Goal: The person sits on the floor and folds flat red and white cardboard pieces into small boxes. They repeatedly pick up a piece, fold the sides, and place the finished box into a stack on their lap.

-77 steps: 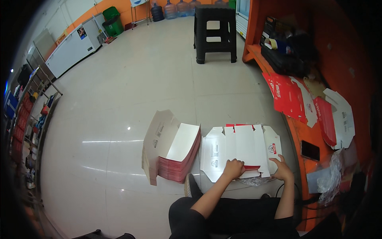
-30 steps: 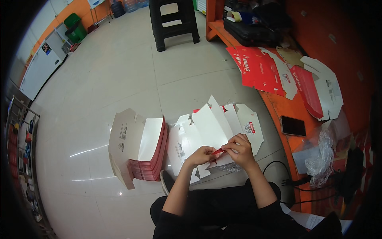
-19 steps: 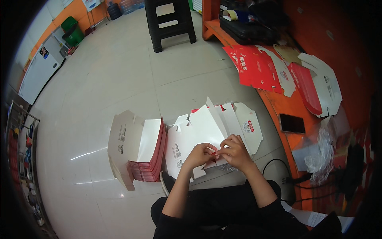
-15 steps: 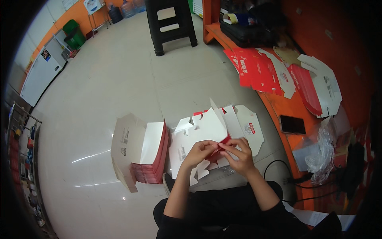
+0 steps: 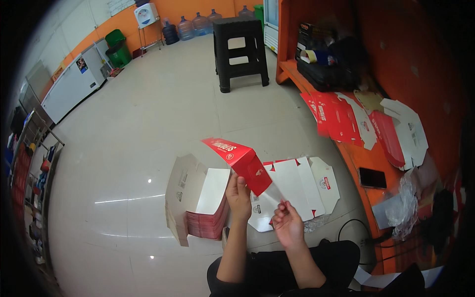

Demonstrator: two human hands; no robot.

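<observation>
A partly folded red cardboard box (image 5: 247, 166) is raised above the floor, tilted, with its red printed outside facing me. My left hand (image 5: 239, 199) grips its near left edge, thumb pointing up. At the white flap (image 5: 273, 191) on the box's near right end, the curled fingers of my right hand (image 5: 288, 225) pinch the edge. Beneath lie flat, unfolded white box blanks (image 5: 292, 185) with a few red edges showing. Left of my left hand sits a neat stack of folded red-and-white cartons (image 5: 207, 223), beside an upright open white carton (image 5: 177, 205).
An orange shelf (image 5: 352, 153) runs along the right, holding red cartons (image 5: 339, 116), a phone (image 5: 372, 178), clear plastic wrap (image 5: 403, 195) and a black bag (image 5: 324, 74). A black stool (image 5: 241, 54) stands ahead. A metal rack (image 5: 37, 148) is at far left.
The box has been lifted off the blanks and turned, so its red outside now shows. My hands have moved apart, the right one lower. The view has tilted up.
</observation>
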